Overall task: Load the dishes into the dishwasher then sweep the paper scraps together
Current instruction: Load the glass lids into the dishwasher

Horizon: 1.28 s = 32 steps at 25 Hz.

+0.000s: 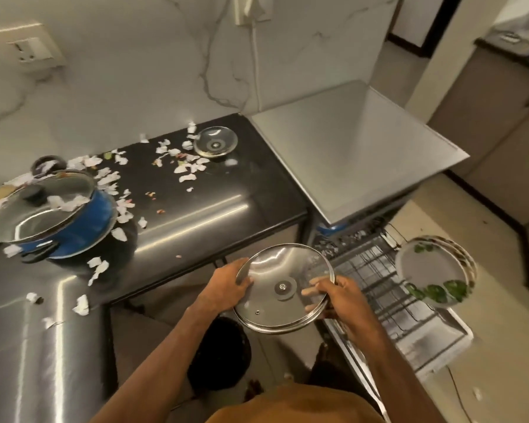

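While the dishwasher rack [379,285] holds only plates [431,270], so far as blur allows, I rate loading barely begun: the surface [211,203] carries the blue pot [83,222], a small lid [216,145] and unswept paper scraps [184,166]. My left grip [226,288] and right grip [341,300] clasp the glass lid [269,303] by its opposite rims beside the rack.

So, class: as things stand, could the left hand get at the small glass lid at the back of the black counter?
Probably not yet: the left hand and right hand both hold the large lid. Once freed, likely yes: only paper scraps lie near the small lid, nothing tall before it.
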Each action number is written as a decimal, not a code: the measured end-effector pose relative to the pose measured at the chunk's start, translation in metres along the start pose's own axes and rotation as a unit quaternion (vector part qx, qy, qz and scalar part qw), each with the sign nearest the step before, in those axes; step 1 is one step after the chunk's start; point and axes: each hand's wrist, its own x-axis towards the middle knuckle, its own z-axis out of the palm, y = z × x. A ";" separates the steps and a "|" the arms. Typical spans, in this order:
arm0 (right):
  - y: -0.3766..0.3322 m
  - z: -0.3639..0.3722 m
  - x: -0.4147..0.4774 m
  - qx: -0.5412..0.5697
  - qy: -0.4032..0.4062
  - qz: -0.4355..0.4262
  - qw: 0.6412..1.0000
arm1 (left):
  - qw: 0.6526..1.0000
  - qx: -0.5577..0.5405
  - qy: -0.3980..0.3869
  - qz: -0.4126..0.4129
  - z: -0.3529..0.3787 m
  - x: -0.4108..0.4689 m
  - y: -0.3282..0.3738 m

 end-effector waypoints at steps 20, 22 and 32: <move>0.067 -0.265 0.121 0.148 0.098 0.107 0.978 | 0.925 0.273 -0.188 0.186 0.218 0.111 0.286; 0.070 -0.276 0.145 0.152 0.071 0.109 0.980 | 0.930 0.270 -0.189 0.162 0.231 0.141 0.283; 0.141 -0.292 0.264 0.035 0.026 0.145 0.989 | 0.941 0.272 -0.183 0.085 0.340 0.304 0.193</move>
